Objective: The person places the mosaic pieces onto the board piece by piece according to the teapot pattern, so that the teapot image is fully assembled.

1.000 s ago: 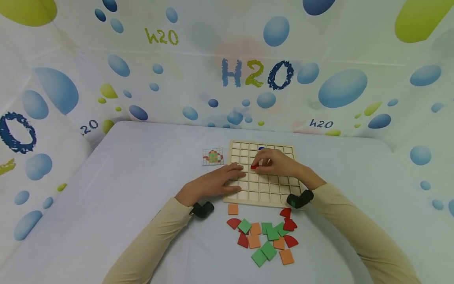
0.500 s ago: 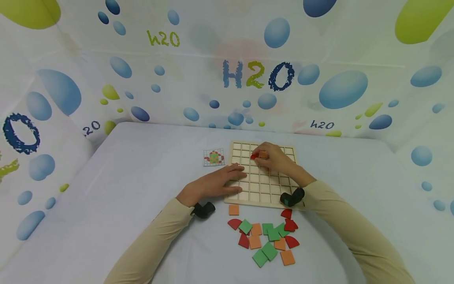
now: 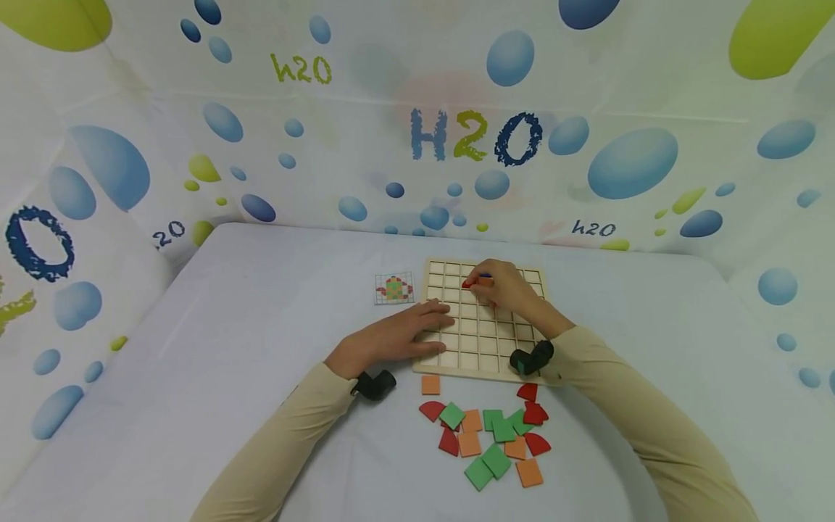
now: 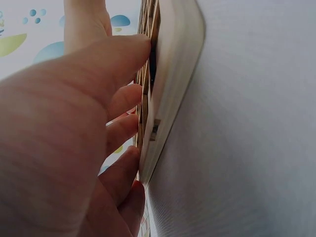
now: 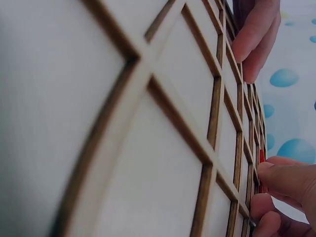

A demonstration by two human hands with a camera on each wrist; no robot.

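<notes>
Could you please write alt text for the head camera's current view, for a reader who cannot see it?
A right hand holds a small red piece at a wooden grid board, while the left hand rests on its left side. A pattern card lies beyond the left hand; loose red, green and orange pieces lie in front of the board.

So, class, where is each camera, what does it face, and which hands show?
Head: worn on the head, facing forward and down at the grid board; left hand, right hand and sleeves show.
Left wrist: worn there, looking along the left hand, large in frame, to the grid board's edge.
Right wrist: worn there, looking across the grid board; right hand pinches a red piece, left hand beyond.
Head and right wrist share the red piece.
</notes>
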